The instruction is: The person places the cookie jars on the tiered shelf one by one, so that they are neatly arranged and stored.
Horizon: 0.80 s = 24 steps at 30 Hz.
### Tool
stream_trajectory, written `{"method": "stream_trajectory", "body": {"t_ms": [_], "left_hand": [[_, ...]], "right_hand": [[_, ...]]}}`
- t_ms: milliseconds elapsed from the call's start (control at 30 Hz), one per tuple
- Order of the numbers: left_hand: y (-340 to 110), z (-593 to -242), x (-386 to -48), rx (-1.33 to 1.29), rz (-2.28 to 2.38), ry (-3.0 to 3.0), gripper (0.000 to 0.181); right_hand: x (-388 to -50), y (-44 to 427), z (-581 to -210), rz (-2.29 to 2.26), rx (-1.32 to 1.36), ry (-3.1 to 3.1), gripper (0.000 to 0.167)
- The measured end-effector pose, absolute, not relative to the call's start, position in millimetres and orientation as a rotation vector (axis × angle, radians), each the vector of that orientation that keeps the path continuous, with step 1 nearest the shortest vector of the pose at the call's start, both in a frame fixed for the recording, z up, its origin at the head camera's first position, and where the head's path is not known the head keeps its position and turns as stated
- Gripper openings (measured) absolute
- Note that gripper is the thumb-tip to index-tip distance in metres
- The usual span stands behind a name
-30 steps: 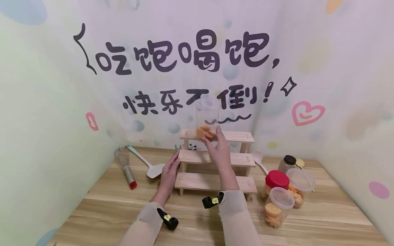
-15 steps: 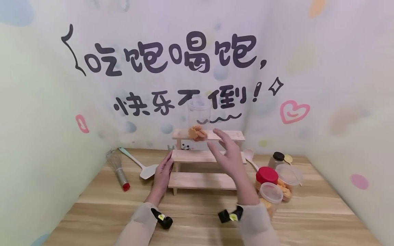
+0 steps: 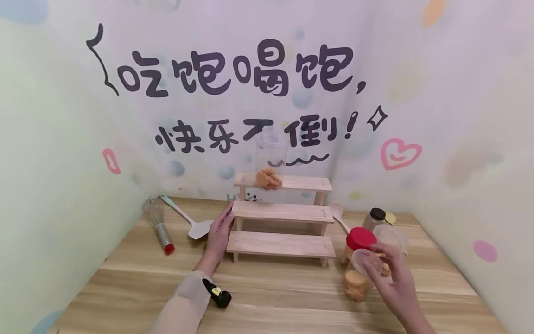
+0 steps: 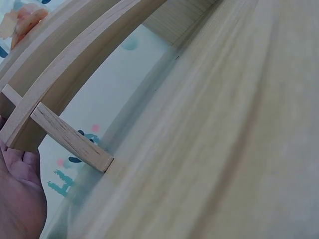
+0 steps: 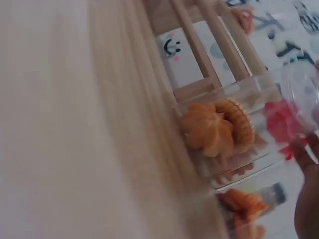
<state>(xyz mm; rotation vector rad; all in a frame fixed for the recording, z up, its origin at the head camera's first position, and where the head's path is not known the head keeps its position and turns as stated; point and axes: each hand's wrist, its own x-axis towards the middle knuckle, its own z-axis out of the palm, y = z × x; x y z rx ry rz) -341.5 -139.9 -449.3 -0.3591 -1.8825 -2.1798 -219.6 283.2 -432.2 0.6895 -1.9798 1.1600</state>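
My left hand (image 3: 218, 237) holds the left end of a three-tier wooden shelf (image 3: 282, 211) at its middle board. In the left wrist view that hand (image 4: 20, 191) shows by the board end, with fingers partly hidden. On the top tier stands a clear jar (image 3: 270, 160) with orange biscuits at its bottom. My right hand (image 3: 394, 280) is at the lid of a small clear jar (image 3: 356, 280) of stacked biscuits, thumb and fingers spread about it. The right wrist view is blurred; fingers (image 5: 304, 152) show beside the lid, and firm contact cannot be made out.
Behind the small jar stand a red-lidded jar (image 3: 361, 239), a wide clear-lidded jar (image 3: 392, 236) and a black-capped jar (image 3: 376, 218). Spoons (image 3: 337, 213) lie nearby. A whisk (image 3: 160, 229) and a white spatula (image 3: 199, 228) lie left of the shelf. Walls enclose the table.
My right hand has let go of the jar on the top tier and moved down and right to the small biscuit jar. The left hand has stayed at the shelf.
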Motion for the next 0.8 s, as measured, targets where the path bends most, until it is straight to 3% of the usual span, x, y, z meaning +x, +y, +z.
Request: {"method": "stream_trajectory", "body": {"t_ms": [100, 233, 567, 800], "left_hand": [[-140, -456, -351, -0.376, -2.169, -1.879, 0.048], [-140, -463, -356, -0.352, -2.17, -1.871, 0.047], [-138, -469, -352, -0.322, -2.174, -1.847, 0.051], [-138, -468, -354, -0.333, -2.173, -1.821, 0.053]], "right_hand": [[-211, 295, -450, 1.328, 0.604, -2.093, 0.067], [-210, 298, -457, 1.336, 0.622, -2.162, 0.077], [-205, 289, -468, 1.462, 0.826, -2.318, 0.071], [-202, 282, -475, 1.5, 0.764, -2.474, 0.066]]}}
